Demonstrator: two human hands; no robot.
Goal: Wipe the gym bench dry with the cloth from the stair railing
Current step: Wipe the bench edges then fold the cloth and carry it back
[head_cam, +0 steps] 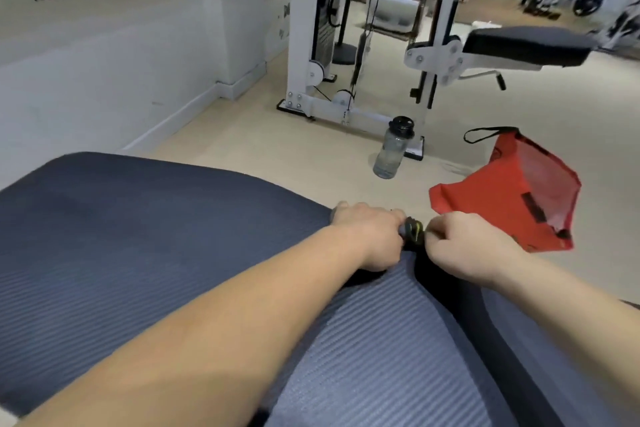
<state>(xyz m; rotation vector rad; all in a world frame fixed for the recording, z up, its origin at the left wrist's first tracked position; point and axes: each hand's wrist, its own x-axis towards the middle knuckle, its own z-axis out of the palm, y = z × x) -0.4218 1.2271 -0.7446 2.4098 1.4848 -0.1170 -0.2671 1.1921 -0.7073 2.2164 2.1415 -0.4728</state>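
Closest to me, a blue-grey ribbed foam mat (138,253) fills the lower part of the view, and both my bare forearms reach out across it. A wide black strap (460,305) runs over the mat from the lower right up to where my hands meet at its far edge.

My left grip (367,239) lies knuckles up with its fingers curled down, clamped on the left end of a small dark clasp with a yellow-green mark (412,230). My right grip (464,250) is curled into a fist and pinches the same clasp from the other side, so the two nearly touch. The clasp sits at the top end of the strap; it is too small and blurred for me to tell more about it.

Past my right grip, a flat red bag with a mesh panel and a black cord loop (512,198) lies on the pale beige floor (277,149). To the left of the bag, a clear grey plastic water bottle with a black cap (393,149) stands upright on the floor, just beside the base of a tall white cable machine (304,28).

A black padded bench on a white frame (526,45) stands well apart from my hands, at the upper right, beyond the red bag. A low white wall (104,62) runs along the left.
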